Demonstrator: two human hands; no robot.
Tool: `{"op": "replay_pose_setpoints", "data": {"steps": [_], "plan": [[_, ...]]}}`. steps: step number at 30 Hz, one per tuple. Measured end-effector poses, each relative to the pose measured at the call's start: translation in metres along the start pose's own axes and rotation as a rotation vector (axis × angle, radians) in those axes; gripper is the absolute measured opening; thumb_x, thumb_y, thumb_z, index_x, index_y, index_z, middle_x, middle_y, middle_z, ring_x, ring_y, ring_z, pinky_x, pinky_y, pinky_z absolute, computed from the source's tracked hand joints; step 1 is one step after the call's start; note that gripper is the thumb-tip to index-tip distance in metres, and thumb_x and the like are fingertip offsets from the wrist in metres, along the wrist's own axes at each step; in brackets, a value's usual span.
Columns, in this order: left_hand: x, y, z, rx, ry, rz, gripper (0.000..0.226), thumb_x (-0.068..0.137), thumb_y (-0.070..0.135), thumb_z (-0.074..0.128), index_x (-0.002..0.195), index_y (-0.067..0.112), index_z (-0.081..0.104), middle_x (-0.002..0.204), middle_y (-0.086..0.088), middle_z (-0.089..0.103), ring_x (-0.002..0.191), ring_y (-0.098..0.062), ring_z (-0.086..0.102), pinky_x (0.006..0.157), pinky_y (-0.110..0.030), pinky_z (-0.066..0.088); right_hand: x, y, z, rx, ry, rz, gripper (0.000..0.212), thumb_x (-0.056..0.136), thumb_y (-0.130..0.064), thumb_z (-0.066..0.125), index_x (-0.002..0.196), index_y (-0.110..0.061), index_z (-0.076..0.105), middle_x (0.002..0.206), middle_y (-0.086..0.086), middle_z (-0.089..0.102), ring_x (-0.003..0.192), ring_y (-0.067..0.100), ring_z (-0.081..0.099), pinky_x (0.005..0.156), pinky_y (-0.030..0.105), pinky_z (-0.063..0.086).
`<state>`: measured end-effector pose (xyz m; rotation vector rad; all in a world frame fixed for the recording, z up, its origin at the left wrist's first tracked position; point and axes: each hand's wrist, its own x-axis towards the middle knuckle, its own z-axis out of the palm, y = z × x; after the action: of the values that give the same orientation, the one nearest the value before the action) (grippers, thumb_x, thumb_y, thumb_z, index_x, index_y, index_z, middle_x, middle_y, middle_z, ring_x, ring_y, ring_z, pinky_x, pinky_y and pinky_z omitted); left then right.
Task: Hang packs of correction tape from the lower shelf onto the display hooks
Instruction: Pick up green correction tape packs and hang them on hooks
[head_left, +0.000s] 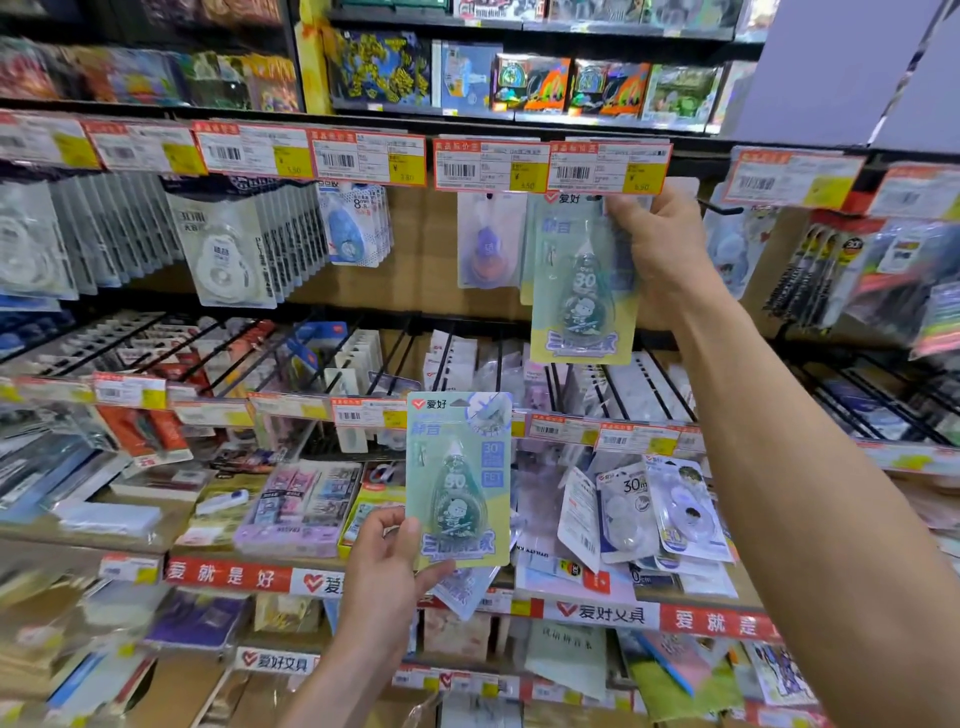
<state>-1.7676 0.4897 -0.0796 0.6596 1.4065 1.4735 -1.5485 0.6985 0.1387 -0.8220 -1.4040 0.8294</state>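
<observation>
1. On the top row of hooks, head view: the right hand is gripping a green-and-yellow upper pack of correction tape, fingers curled round its top right corner.
2. The upper pack is hanging upright, its top edge sitting just under the red-and-yellow price tag. The tag is hiding the hole, so I cannot tell whether it is sitting on a hook.
3. A purple pack is hanging just to its left, partly overlapped by the upper pack.
4. A bare hook is sticking out just right of the right hand.
5. Lower down, the left hand is pinching a matching lower pack at its bottom left corner, with the thumb lying on the front and the fingers going behind.
6. The lower pack is standing upright, printed face towards the camera, well below the upper pack. Its top is overlapping the middle shelf's price strip.
7. Loose packs are lying tilted and piled on the lower shelf, just right of the lower pack.
8. Further left on the top row, white packs are hanging in a thick stack, and a blue pack is hanging beside them.
9. The frame edges are blurring, so the small print on the packs is not reading clearly.
</observation>
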Motion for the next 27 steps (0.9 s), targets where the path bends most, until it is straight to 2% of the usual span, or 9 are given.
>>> {"op": "replay_pose_setpoints", "data": {"steps": [5, 9, 12, 16, 20, 24, 25, 27], "plan": [[-0.003, 0.002, 0.001, -0.028, -0.011, 0.011, 0.012, 0.105, 0.020, 0.048, 0.105, 0.010, 0.055, 0.114, -0.008, 0.061, 0.098, -0.040, 0.069, 0.067, -0.032, 0.059, 0.016, 0.016, 0.001, -0.172, 0.100, -0.016, 0.028, 0.089, -0.033, 0.066, 0.110, -0.016, 0.073, 0.106, 0.003, 0.078, 0.099, 0.025, 0.075, 0.088, 0.057, 0.060], [-0.002, 0.004, 0.001, -0.025, -0.017, 0.022, 0.014, 0.105, 0.020, 0.048, 0.106, 0.008, 0.054, 0.114, -0.009, 0.063, 0.097, -0.035, 0.070, 0.072, -0.035, 0.061, 0.037, 0.027, 0.006, -0.271, 0.277, 0.027, 0.029, 0.084, -0.037, 0.071, 0.109, -0.024, 0.069, 0.101, -0.009, 0.075, 0.092, 0.011, 0.072, 0.090, 0.046, 0.060], [-0.001, 0.003, 0.002, -0.026, -0.018, 0.018, 0.014, 0.105, 0.020, 0.048, 0.107, 0.008, 0.055, 0.115, -0.008, 0.065, 0.093, -0.031, 0.072, 0.076, -0.038, 0.061, 0.057, 0.040, 0.006, -0.327, 0.326, 0.042, 0.036, 0.077, -0.047, 0.073, 0.107, -0.028, 0.065, 0.100, -0.009, 0.073, 0.092, 0.013, 0.071, 0.089, 0.048, 0.059], [-0.001, 0.004, 0.004, -0.044, -0.023, 0.022, 0.014, 0.105, 0.018, 0.048, 0.106, 0.007, 0.057, 0.112, -0.008, 0.067, 0.093, -0.030, 0.072, 0.075, -0.038, 0.062, 0.068, 0.047, 0.012, -0.348, 0.393, 0.059, 0.038, 0.082, -0.043, 0.075, 0.110, -0.022, 0.058, 0.105, -0.004, 0.068, 0.098, 0.017, 0.066, 0.094, 0.045, 0.057], [-0.001, 0.011, 0.008, -0.034, -0.026, 0.039, 0.013, 0.105, 0.017, 0.048, 0.104, 0.009, 0.058, 0.112, -0.005, 0.066, 0.091, -0.031, 0.072, 0.072, -0.034, 0.061, 0.066, 0.053, 0.009, -0.352, 0.416, 0.126, 0.041, 0.084, -0.046, 0.074, 0.107, -0.023, 0.048, 0.096, -0.010, 0.057, 0.099, 0.018, 0.062, 0.093, 0.042, 0.054], [-0.002, 0.021, 0.021, -0.010, -0.075, 0.040, 0.013, 0.105, 0.020, 0.048, 0.107, 0.011, 0.057, 0.118, -0.005, 0.061, 0.078, -0.025, 0.075, 0.081, -0.042, 0.061, 0.033, 0.046, 0.007, -0.385, 0.424, 0.156, 0.038, 0.094, -0.037, 0.068, 0.121, -0.016, 0.053, 0.105, -0.005, 0.056, 0.101, 0.015, 0.059, 0.088, 0.028, 0.045], [-0.001, 0.023, 0.025, -0.006, -0.084, 0.034, 0.013, 0.105, 0.020, 0.048, 0.108, 0.010, 0.057, 0.120, -0.006, 0.060, 0.076, -0.025, 0.075, 0.083, -0.043, 0.061, 0.018, 0.045, 0.008, -0.370, 0.392, 0.158, 0.035, 0.096, -0.034, 0.066, 0.123, -0.014, 0.057, 0.105, -0.005, 0.058, 0.099, 0.014, 0.059, 0.088, 0.028, 0.046], [-0.001, 0.025, 0.035, -0.006, -0.100, 0.026, 0.014, 0.106, 0.020, 0.048, 0.110, 0.009, 0.056, 0.121, -0.007, 0.060, 0.076, -0.028, 0.075, 0.083, -0.043, 0.061, -0.019, 0.044, 0.012, -0.266, 0.224, 0.193, 0.024, 0.099, -0.036, 0.064, 0.112, -0.017, 0.065, 0.100, -0.005, 0.067, 0.090, 0.012, 0.064, 0.087, 0.032, 0.054]]}}
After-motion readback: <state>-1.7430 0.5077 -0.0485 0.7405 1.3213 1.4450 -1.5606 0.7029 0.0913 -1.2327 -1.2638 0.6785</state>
